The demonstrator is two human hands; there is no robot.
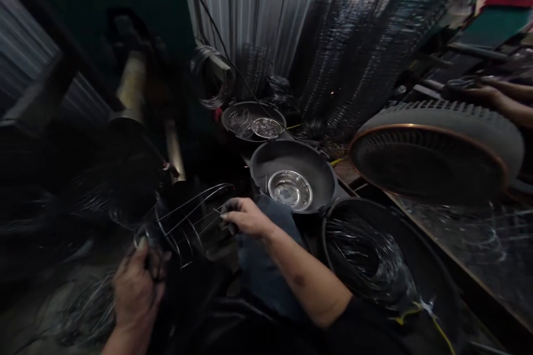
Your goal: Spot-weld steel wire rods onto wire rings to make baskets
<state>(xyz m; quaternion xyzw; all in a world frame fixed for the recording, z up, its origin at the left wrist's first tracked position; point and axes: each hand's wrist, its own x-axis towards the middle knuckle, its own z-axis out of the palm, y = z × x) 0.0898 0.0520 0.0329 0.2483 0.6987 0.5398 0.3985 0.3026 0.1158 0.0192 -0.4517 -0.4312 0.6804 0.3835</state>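
Note:
At the lower left, my left hand point(137, 283) is closed around the near end of a wire frame point(188, 233) made of thin curved metal rods. The frame extends up and to the right, below a metal cylinder point(175, 152) of a dark machine. My right hand point(244, 216) is beside the frame's right side, thumb and fingers pinched together on a thin wire point(217, 211) whose tip points left. Dim light hides where that wire ends and whether it touches the frame.
Beyond my right hand stands a dark basin point(322, 177) with a steel bowl point(291, 188) in it. A coil of wire point(370, 255) lies at right. Stacked wire racks point(350, 55) lean at the back. A fan point(437, 150) stands near another person's arm point(506, 101).

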